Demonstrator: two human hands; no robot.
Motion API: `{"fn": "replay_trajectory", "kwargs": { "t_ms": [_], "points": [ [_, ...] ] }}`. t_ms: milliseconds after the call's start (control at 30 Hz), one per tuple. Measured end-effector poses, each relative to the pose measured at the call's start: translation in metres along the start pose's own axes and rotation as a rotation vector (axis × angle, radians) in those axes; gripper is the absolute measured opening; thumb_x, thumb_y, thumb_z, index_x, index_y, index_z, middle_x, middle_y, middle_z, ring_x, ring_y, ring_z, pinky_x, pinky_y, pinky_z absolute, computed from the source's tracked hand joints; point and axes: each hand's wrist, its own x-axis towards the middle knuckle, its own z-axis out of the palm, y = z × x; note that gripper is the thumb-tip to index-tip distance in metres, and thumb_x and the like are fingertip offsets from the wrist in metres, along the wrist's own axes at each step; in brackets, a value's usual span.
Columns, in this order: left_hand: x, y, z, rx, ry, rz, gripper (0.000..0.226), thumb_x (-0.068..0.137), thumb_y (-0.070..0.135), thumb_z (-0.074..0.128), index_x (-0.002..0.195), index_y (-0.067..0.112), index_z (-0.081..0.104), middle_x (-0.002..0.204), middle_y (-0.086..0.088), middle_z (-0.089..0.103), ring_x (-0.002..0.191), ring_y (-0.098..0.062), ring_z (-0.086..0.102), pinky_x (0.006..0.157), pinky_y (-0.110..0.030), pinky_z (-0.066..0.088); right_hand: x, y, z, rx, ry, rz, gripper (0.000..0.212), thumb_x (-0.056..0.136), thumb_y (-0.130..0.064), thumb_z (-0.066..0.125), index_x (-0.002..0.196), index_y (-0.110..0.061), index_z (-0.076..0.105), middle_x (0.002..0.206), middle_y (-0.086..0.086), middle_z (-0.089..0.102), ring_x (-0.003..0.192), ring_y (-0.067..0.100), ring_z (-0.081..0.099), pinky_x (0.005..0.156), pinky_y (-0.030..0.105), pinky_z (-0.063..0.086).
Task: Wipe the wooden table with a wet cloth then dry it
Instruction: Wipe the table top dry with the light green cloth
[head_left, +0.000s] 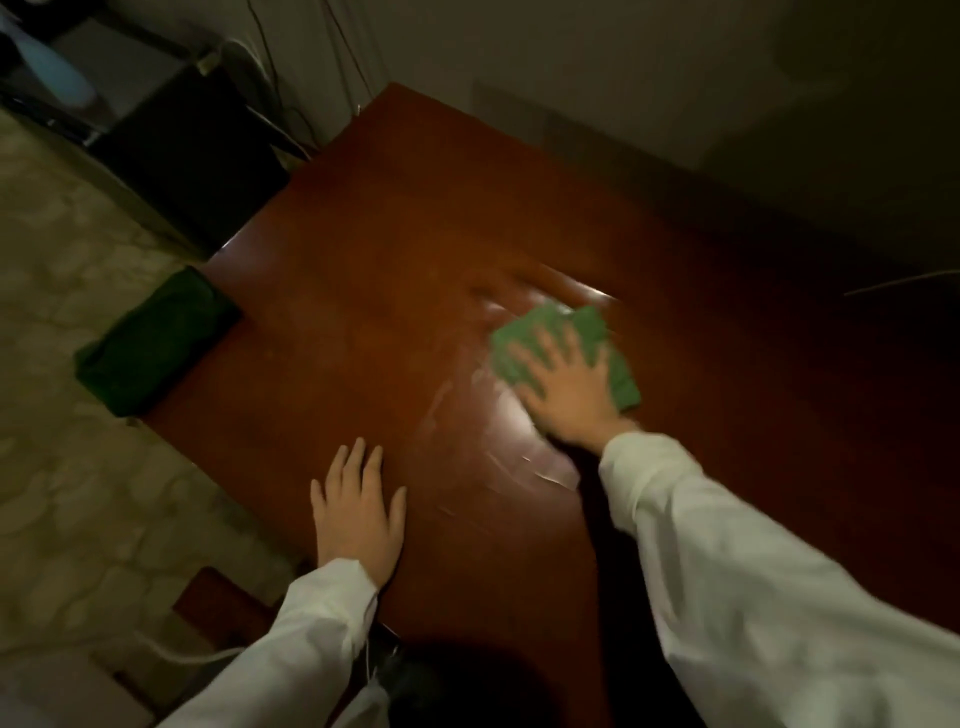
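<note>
Left hand (358, 512) flat on wooden table (395, 270) near edge, fingers straight. Right hand (569, 387) presses green cloth (563, 345) mid-table, fingers spread, wet streaks alongside. Darker folded cloth (156, 340) at left edge.

Place: a dim room in a home, probably a living or dining area.
Furniture: a polished reddish-brown wooden table (415, 249) set against a plain pale wall (623, 62).
Floor: beige patterned stone-look tiles (62, 467).
Corner: loose dark cables (291, 78) hanging beside a black cabinet (197, 156).
</note>
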Motion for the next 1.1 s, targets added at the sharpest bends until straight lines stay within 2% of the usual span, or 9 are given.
{"fn": "replay_trajectory", "kwargs": {
  "t_ms": [133, 300, 400, 500, 600, 767, 900, 1033, 1100],
  "points": [
    [0.0, 0.003, -0.003, -0.038, 0.048, -0.016, 0.047, 0.087, 0.028, 0.059, 0.128, 0.009, 0.05, 0.138, -0.015, 0.045, 0.132, -0.032, 0.034, 0.105, -0.053, 0.025, 0.019, -0.005, -0.012, 0.051, -0.054, 0.256, 0.054, 0.098, -0.051, 0.023, 0.148, -0.041, 0.006, 0.159, -0.002, -0.006, 0.144, 0.03, -0.01, 0.107, 0.065, -0.001],
    [-0.012, 0.036, -0.021, -0.338, -0.029, 0.064, 0.034, 0.094, 0.028, 0.047, 0.123, 0.012, 0.052, 0.122, -0.006, 0.055, 0.116, -0.022, 0.049, 0.092, -0.028, 0.037, -0.062, -0.083, 0.024, 0.169, 0.009, -0.105, 0.047, 0.088, -0.033, 0.036, 0.129, -0.024, 0.057, 0.139, 0.004, 0.05, 0.128, 0.029, 0.046, 0.097, 0.052, 0.042],
    [-0.021, 0.065, -0.037, -0.585, -0.085, -0.105, 0.027, 0.096, 0.03, 0.044, 0.112, 0.013, 0.057, 0.107, -0.007, 0.064, 0.097, -0.022, 0.058, 0.07, -0.021, 0.034, -0.086, -0.101, 0.024, 0.4, 0.043, -0.083, 0.042, 0.098, -0.02, 0.035, 0.137, -0.015, 0.048, 0.149, 0.004, 0.036, 0.139, 0.022, 0.03, 0.113, 0.039, 0.021],
    [-0.024, 0.09, -0.056, -1.262, -0.275, -0.441, 0.034, 0.096, 0.03, 0.044, 0.121, 0.008, 0.05, 0.101, -0.01, 0.06, 0.079, -0.018, 0.055, 0.059, -0.019, 0.043, -0.104, -0.109, -0.003, 0.764, 0.116, 0.01, 0.042, 0.099, -0.006, 0.036, 0.141, -0.009, 0.041, 0.152, 0.007, 0.028, 0.142, 0.018, 0.021, 0.114, 0.016, 0.004],
    [-0.032, 0.101, -0.066, -1.701, -0.371, -0.366, 0.035, 0.096, 0.018, 0.042, 0.127, 0.002, 0.047, 0.115, -0.014, 0.06, 0.091, -0.019, 0.062, 0.071, -0.02, 0.054, -0.123, -0.118, -0.027, 0.794, 0.145, -0.007, 0.052, 0.097, -0.007, 0.038, 0.147, -0.012, 0.025, 0.156, 0.005, 0.015, 0.145, 0.017, 0.007, 0.114, 0.017, -0.002],
    [-0.059, 0.096, -0.097, -1.691, -0.174, -0.202, 0.026, 0.094, 0.0, 0.039, 0.116, 0.005, 0.053, 0.101, -0.01, 0.063, 0.078, -0.014, 0.066, 0.064, -0.02, 0.053, -0.151, -0.118, -0.069, 1.009, 0.029, 0.052, 0.091, 0.085, -0.032, 0.052, 0.144, -0.039, -0.017, 0.154, -0.013, 0.021, 0.142, 0.023, 0.022, 0.112, 0.048, 0.026],
    [-0.072, 0.076, -0.12, -1.717, -0.08, -0.166, 0.017, 0.094, 0.005, 0.043, 0.103, 0.007, 0.058, 0.097, -0.012, 0.065, 0.07, -0.014, 0.068, 0.063, -0.025, 0.056, -0.154, -0.112, -0.095, 1.198, -0.063, 0.213, 0.106, 0.077, -0.044, 0.071, 0.149, -0.031, -0.006, 0.153, 0.0, 0.027, 0.132, 0.024, 0.04, 0.103, 0.044, 0.041],
    [-0.07, 0.047, -0.138, -1.336, 0.105, -0.089, 0.009, 0.091, 0.012, 0.054, 0.091, 0.014, 0.063, 0.089, -0.005, 0.066, 0.082, -0.022, 0.063, 0.072, -0.031, 0.052, -0.151, -0.121, -0.113, 1.549, -0.325, 0.291, 0.041, 0.083, -0.02, 0.069, 0.119, -0.003, 0.057, 0.104, 0.008, 0.069, 0.086, 0.019, 0.068, 0.074, 0.031, 0.057],
    [-0.062, 0.026, -0.143, -1.06, 0.18, -0.037, 0.006, 0.088, 0.021, 0.06, 0.087, 0.019, 0.065, 0.084, 0.0, 0.067, 0.085, -0.021, 0.062, 0.074, -0.031, 0.047, -0.141, -0.134, -0.112, 1.617, -0.355, 0.287, 0.017, 0.083, -0.012, 0.067, 0.099, -0.005, 0.066, 0.091, 0.009, 0.071, 0.078, 0.02, 0.068, 0.074, 0.034, 0.055]
  ]
}}
